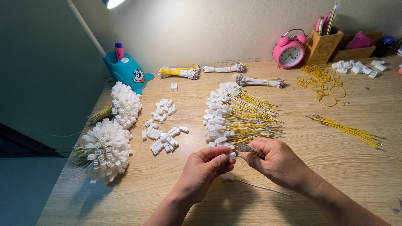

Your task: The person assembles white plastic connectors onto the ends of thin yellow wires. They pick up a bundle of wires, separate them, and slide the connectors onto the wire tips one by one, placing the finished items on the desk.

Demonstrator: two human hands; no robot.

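Two hands meet low at the desk's centre. Left hand (207,165) pinches a small white connector (231,155) between thumb and fingertips. Right hand (278,161) is closed around a thin bunch of white wires (247,149), metal tips pointing left, just touching the connector. One loose white wire (259,186) lies on the desk (335,159) beneath the hands.

Just behind the hands: a pile (234,115) of yellow wires already fitted with white connectors, connectors stacked at the left, wires fanning right.

Left of the hands: loose connectors (161,125) scattered in small groups. Further left, at the desk edge, two round clusters (113,134) of connector-tipped wires, connectors bunched outward.

Right: a bare yellow bundle (349,131) lying diagonally, well apart from the hands. Behind it, rubber bands (320,81) spread loosely, and more connectors (356,67) near the back right.

Back row: three tied bundles (222,69), one yellow, two white. A blue pen pot (124,70) stands at the left under the lamp arm (86,27); a pink alarm clock (289,50) and a wooden holder (323,44) with pens stand against the wall.
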